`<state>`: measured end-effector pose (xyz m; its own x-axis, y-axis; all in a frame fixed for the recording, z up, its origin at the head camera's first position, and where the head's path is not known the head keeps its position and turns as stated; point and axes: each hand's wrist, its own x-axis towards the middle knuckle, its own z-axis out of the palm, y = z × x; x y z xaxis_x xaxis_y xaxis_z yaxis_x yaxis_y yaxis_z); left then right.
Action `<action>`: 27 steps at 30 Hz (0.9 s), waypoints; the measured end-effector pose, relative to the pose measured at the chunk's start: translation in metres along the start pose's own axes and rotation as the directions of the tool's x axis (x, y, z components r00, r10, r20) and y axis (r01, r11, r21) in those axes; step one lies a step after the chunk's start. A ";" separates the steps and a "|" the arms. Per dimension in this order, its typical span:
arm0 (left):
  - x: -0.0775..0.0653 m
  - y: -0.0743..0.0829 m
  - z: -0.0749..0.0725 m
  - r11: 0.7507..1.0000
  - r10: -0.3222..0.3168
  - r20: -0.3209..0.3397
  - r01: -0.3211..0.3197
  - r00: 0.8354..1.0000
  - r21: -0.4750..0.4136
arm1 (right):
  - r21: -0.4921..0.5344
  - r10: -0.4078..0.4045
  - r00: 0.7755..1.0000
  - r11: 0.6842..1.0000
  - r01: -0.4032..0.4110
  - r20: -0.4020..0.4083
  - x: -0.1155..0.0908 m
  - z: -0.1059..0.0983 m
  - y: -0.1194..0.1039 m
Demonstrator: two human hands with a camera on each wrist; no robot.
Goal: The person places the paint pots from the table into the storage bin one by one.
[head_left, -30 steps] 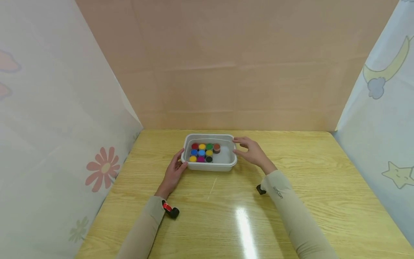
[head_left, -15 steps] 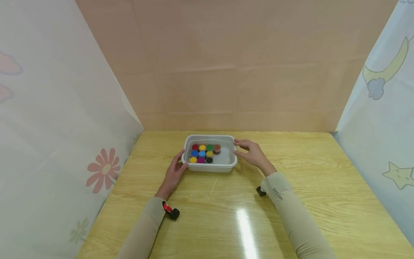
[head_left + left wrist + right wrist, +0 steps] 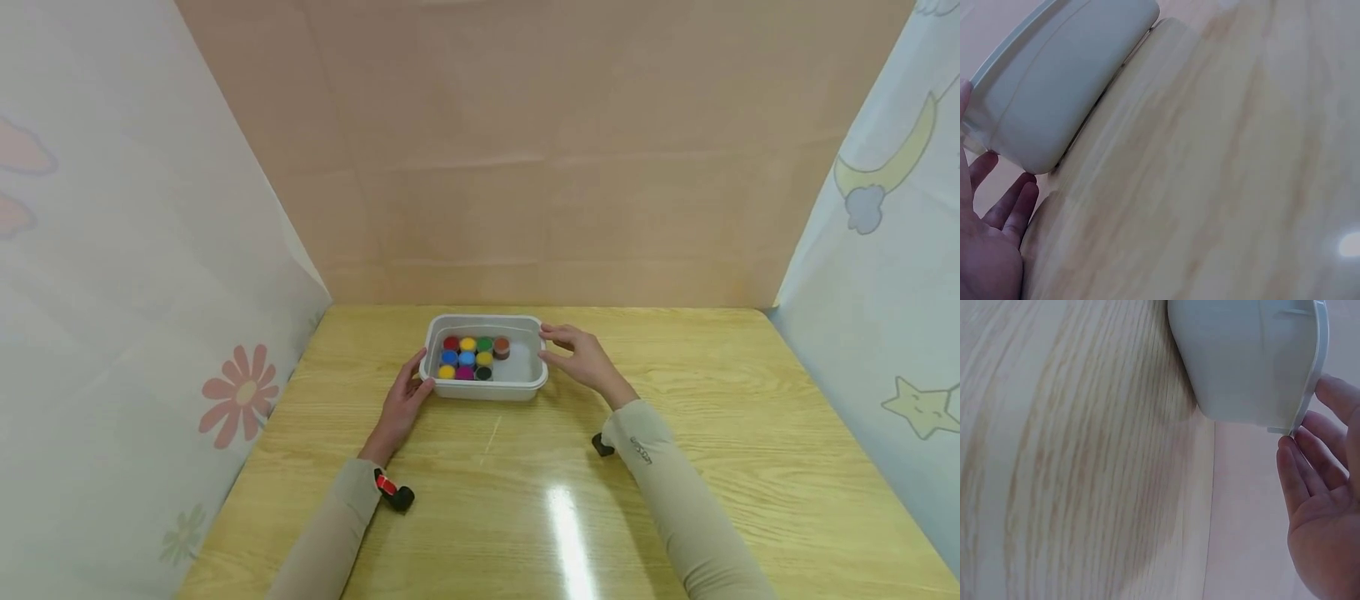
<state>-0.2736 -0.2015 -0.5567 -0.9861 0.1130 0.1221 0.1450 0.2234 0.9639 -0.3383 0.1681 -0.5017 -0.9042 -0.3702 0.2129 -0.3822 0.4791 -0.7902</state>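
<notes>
A white plastic bin sits on the table. Small pots with coloured lids, several in number, stand in rows toward its left side, among them red, blue, green, yellow, purple and black. One brown-lidded pot is the rightmost. My left hand is at the bin's left end, thumb by the front corner; in the left wrist view its fingertips meet the end wall. My right hand is at the right end, fingers loosely bent, fingertips right at the rim, as the right wrist view also shows.
The light wooden table runs back to a brown paper wall. White patterned sheets hang at the left and right. A dark camera mount protrudes beside the left cuff.
The head view tilts very slightly. Against the table, the bin, its pots and both hands stay practically where they were.
</notes>
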 end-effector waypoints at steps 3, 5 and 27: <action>-0.001 -0.001 0.000 1.000 0.016 -0.016 -0.016 1.000 -0.003 | -0.009 -0.006 1.000 1.000 0.006 0.003 0.001 0.001 0.001; -0.002 -0.001 0.001 1.000 0.023 -0.022 -0.023 0.999 -0.007 | -0.014 -0.005 1.000 1.000 0.005 0.003 0.001 0.001 0.001; 0.040 0.036 -0.059 0.749 0.222 0.068 -0.214 0.973 0.627 | -0.529 -0.124 0.991 0.845 0.076 -0.056 -0.026 -0.084 0.011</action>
<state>-0.3124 -0.2460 -0.5032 -0.9215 0.2253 0.3163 0.3712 0.7501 0.5473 -0.3349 0.2500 -0.4674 -0.8590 -0.3818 0.3410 -0.4925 0.7980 -0.3473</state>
